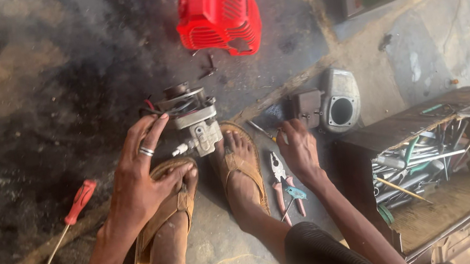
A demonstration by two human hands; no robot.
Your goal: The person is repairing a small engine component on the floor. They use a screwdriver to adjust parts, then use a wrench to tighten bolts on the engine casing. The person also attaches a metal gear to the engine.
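engine (pixel 192 120): small grey motor block on the floor just ahead of the sandalled feet, long axis running away from the person, flywheel end farthest
progress: red cover (pixel 217 10) already off, lying well beyond the engine; grey housing (pixel 338 100) off to its right; core still assembled
left hand (pixel 145 177): fingers spread, steadying the engine's near left side
right hand (pixel 297 147): right of the engine, fingers curled down by the pliers (pixel 284 184); cannot tell whether it pinches anything
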